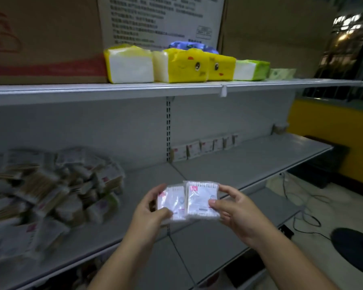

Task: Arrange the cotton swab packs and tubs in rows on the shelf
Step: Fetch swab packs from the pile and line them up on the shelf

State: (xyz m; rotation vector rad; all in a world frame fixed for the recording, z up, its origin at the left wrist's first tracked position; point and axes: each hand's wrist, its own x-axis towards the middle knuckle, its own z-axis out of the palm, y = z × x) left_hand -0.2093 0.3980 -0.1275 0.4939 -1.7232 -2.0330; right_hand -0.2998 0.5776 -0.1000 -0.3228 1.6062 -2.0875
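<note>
I hold two flat clear cotton swab packs side by side above the grey middle shelf (249,160). My left hand (149,214) grips the left pack (172,203), and my right hand (237,210) grips the right pack (201,198), which overlaps the left one slightly. A loose heap of swab packs (50,189) lies on the shelf's left part, blurred. Against the back panel to the right, a row of several small packs (205,146) stands upright.
The upper shelf (176,88) carries yellow and green tissue packs (180,65) and cardboard boxes (42,38). A lower shelf (260,206) juts out beneath my hands. Cables (298,201) trail on the floor at right, near a dark round object (356,248).
</note>
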